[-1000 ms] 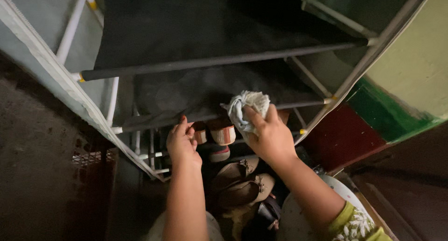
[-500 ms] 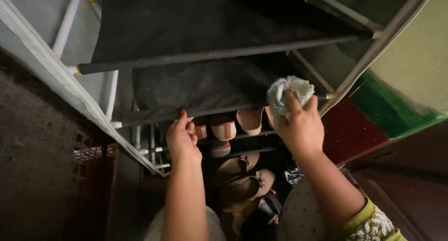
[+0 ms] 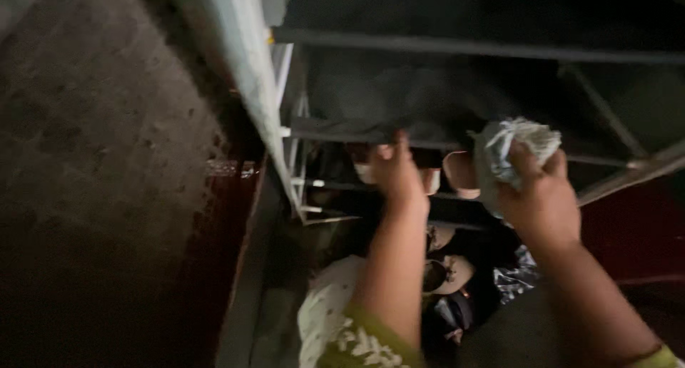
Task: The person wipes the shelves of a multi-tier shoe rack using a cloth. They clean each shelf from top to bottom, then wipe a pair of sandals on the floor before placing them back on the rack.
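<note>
My right hand [image 3: 544,193] grips a crumpled pale grey rag [image 3: 515,143] in front of the dark fabric shelf [image 3: 399,100] of a shoe rack. Fingers of my left hand [image 3: 394,174] rest on the front bar [image 3: 335,134] of that shelf. Below the shelf, pale shoes [image 3: 459,172] stand on a lower tier, partly hidden by my hands. More shoes [image 3: 449,272] lie on the floor between my forearms. The picture is blurred by motion.
The rack's white tube frame [image 3: 291,136] and its light fabric cover [image 3: 239,50] run down the middle left. A rough dark floor [image 3: 93,147] fills the left. A dark red wall patch [image 3: 635,225] shows at the right.
The view has swung left, so the rack now sits to the right. My right hand with the rag stays near the shelf's right end; my left hand stays on the bar.
</note>
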